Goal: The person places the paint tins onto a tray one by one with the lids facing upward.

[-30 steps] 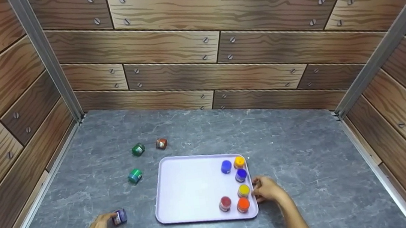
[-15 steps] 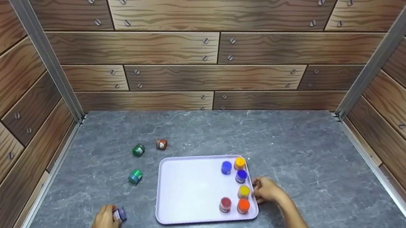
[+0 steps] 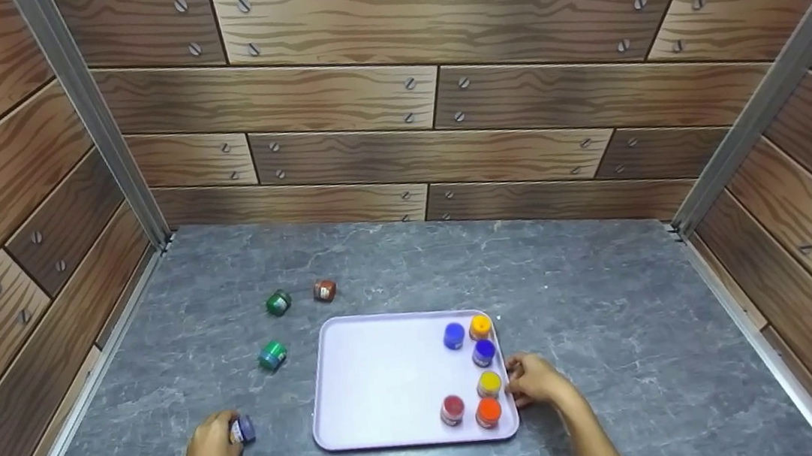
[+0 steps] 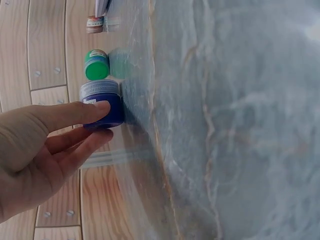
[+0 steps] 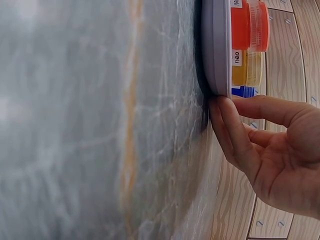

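In the head view my left hand (image 3: 212, 448) is at the front left. Its thumb and fingers pinch a small dark blue paint jar (image 4: 107, 107) with a clear ridged lid, which lies on its side at the table surface. My right hand (image 3: 535, 379) holds the right rim of a pale lilac tray (image 3: 369, 383), thumb at the top of the edge and fingers against its outer side. Near that hand, upright on the tray, stand a yellow jar (image 3: 489, 384), an orange-red jar (image 3: 488, 412) and a dark red jar (image 3: 452, 409).
Farther back on the tray are two blue jars, one violet-blue (image 3: 484, 353), and an orange-yellow jar (image 3: 480, 327). Left of the tray, a green jar (image 3: 272, 355), a dark green jar (image 3: 278, 302) and a brown jar (image 3: 324, 290) lie tipped on the grey table (image 3: 609, 297). Wood-patterned walls (image 3: 332, 100) enclose it.
My left hand has come over the dark blue jar and closed its fingers on it; the jar has barely shifted. My right hand and the tray stay put.
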Action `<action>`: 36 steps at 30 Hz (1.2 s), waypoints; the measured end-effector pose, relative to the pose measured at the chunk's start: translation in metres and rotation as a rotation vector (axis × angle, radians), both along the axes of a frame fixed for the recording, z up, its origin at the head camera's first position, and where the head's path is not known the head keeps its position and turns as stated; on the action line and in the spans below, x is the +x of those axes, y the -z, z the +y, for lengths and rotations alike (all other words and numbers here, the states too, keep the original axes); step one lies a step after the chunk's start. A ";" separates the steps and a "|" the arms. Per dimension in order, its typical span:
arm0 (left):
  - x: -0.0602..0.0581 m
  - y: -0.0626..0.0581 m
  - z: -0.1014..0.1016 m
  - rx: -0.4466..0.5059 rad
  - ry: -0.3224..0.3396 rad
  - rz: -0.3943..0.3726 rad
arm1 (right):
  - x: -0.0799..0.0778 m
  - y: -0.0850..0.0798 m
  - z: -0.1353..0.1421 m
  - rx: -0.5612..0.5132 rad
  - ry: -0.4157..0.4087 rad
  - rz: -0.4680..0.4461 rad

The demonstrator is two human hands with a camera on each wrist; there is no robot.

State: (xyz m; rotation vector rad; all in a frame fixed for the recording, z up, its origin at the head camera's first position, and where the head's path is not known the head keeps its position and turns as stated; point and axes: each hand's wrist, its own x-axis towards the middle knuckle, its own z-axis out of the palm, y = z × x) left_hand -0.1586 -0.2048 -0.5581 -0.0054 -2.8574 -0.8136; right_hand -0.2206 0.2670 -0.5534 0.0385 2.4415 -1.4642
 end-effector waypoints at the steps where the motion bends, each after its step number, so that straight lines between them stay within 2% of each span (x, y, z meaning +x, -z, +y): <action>1: 0.000 0.000 0.000 0.000 0.005 0.014 | 0.000 0.000 0.000 -0.002 -0.001 0.001; 5: 0.000 0.000 -0.001 -0.001 0.003 0.041 | 0.000 -0.001 0.000 0.008 -0.006 0.007; 12: -0.001 -0.002 -0.001 0.006 -0.012 0.034 | 0.001 -0.001 0.001 0.019 -0.008 0.002; 17: -0.004 -0.009 0.001 0.020 -0.015 -0.009 | 0.001 -0.002 0.001 0.013 -0.014 0.002; 22: -0.006 -0.015 0.007 0.031 -0.011 0.025 | 0.000 -0.001 0.002 -0.013 -0.043 0.005; 29: -0.013 -0.024 0.021 0.086 -0.036 -0.022 | 0.000 0.000 0.003 -0.004 -0.042 0.013; 36: -0.022 -0.028 0.034 0.096 0.006 0.081 | 0.000 0.000 0.002 -0.008 -0.028 0.005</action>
